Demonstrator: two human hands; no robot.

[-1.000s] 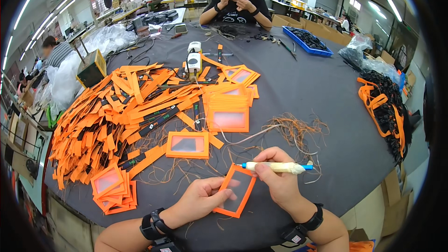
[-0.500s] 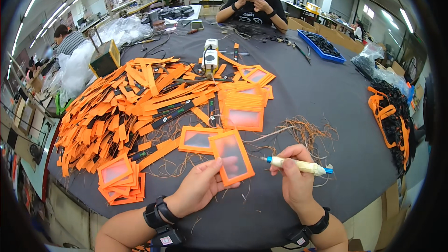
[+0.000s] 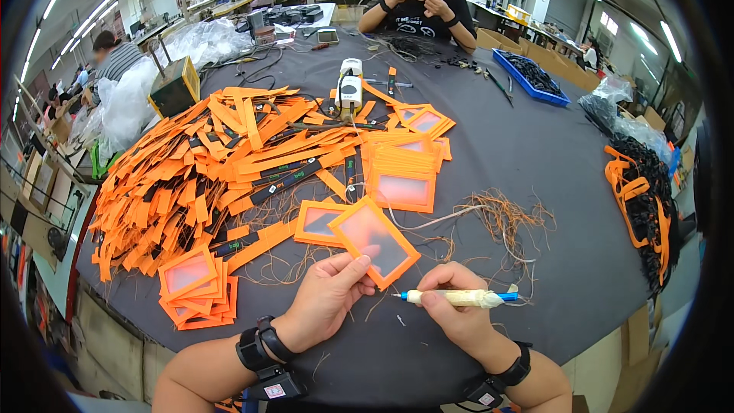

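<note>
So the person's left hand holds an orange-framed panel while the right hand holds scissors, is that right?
Not scissors: the head view shows the right hand holding a pale pen-like tool with blue ends. The left hand does hold the orange-framed panel.

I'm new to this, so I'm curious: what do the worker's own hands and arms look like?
The left hand and right hand are gloveless, and no sleeves show on the forearms. Black straps circle the left wrist, a black band the right. Each side also has a boxy black device with a small white label.
</note>
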